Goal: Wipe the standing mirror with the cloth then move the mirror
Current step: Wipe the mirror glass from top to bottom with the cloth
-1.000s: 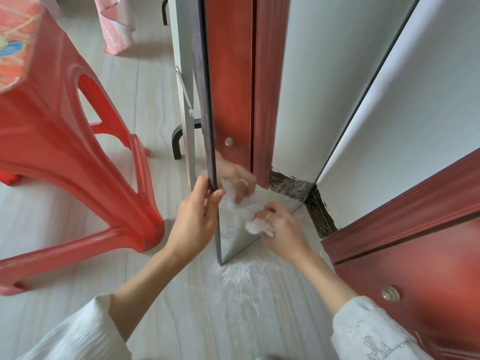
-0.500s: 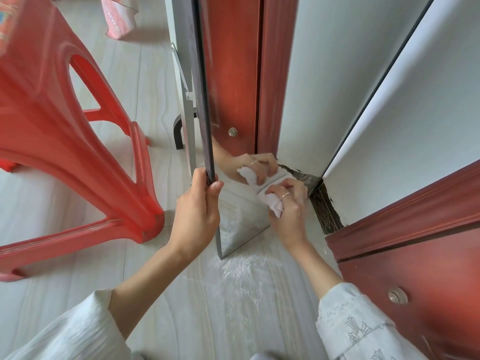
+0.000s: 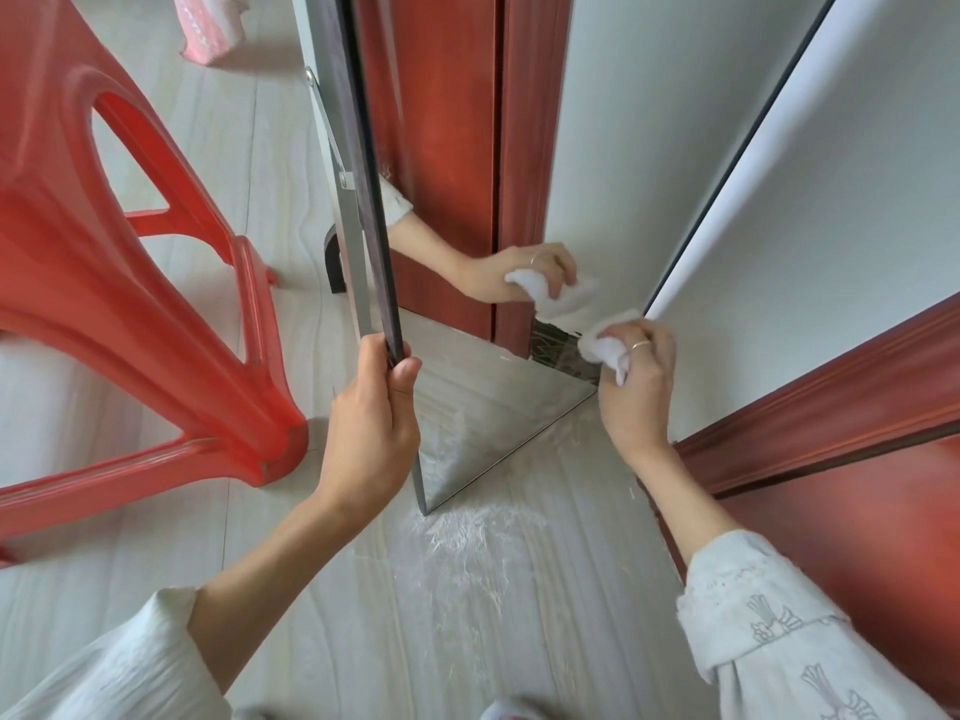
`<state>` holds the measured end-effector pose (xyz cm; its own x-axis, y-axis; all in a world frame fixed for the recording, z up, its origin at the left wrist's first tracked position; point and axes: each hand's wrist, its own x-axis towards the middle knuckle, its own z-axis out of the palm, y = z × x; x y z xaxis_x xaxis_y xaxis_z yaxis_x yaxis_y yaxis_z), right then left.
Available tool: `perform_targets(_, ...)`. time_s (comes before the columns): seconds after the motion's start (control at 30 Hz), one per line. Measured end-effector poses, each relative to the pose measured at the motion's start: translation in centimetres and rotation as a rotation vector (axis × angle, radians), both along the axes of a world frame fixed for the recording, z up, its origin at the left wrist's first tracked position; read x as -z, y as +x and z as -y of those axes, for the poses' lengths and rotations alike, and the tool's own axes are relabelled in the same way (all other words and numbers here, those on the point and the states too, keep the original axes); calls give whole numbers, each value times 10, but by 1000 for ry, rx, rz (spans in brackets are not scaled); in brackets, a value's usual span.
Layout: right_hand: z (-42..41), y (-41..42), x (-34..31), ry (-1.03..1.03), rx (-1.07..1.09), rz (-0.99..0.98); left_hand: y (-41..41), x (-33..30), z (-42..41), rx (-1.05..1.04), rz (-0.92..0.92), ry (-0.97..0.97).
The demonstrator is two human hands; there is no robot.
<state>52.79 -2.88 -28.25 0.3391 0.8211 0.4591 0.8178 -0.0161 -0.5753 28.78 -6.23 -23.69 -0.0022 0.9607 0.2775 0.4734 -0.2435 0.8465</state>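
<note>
The standing mirror (image 3: pixel 483 418) rises from the floor in the middle, its dark frame edge toward me and its glass facing right. My left hand (image 3: pixel 371 433) grips that near edge low down, thumb on the glass side. My right hand (image 3: pixel 636 392) holds a crumpled white cloth (image 3: pixel 602 345) pressed against the glass near the mirror's right edge. The glass reflects that hand with the cloth, a red door and a white wall.
A red plastic stool (image 3: pixel 130 304) stands close on the left. White dust (image 3: pixel 467 543) is scattered over the pale floor at the mirror's foot. A red door and frame (image 3: pixel 831 423) sit at the right, with a white wall (image 3: pixel 857 226) above. The mirror's black stand foot (image 3: pixel 332 262) shows behind.
My right hand has carried the cloth up and to the right across the glass, from the lower middle to the mirror's right edge. My left hand keeps its grip on the frame.
</note>
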Motion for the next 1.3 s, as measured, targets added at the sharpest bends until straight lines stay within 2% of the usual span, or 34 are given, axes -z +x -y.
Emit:
perform_targets(0.1, -18, -9, -13, 118, 6, -60, -1, -2, 0, 15, 4, -17)
perform_targets(0.2, -21, -22, 0, 125, 22, -114, -2, -5, 0, 36, -11, -21)
perform_targets(0.3, -16, -30, 19, -11, 106, -277, -2, -3, -1, 29, -3, 0)
perform_targets(0.47, -4, -38, 54, -154, 134, -311, 1, 3, -2, 7, 11, 19)
perform_targets(0.67, 17, -8, 87, -393, -91, -165, -4, 8, -4, 27, -4, 37)
perform_targets(0.73, 17, 4, 79, -355, -4, -217, -3, 8, -5, 27, 3, 40)
perform_targets(0.8, 9, 12, 62, -223, 90, -307, -2, 9, -5, 28, 3, 47)
perform_targets(0.9, -9, 18, 38, -72, 137, -240, -3, 12, -4, 39, 2, 36)
perform_targets(1.03, -31, 16, 16, 31, 164, -272, -3, 17, -2, 39, 6, -17)
perform_targets(1.13, -41, 7, 15, 79, 183, -342, -4, 22, 0, 54, -19, -57)
perform_targets(1.3, -35, -7, 39, 23, 224, -405, -5, 27, 3, 139, -26, -163)
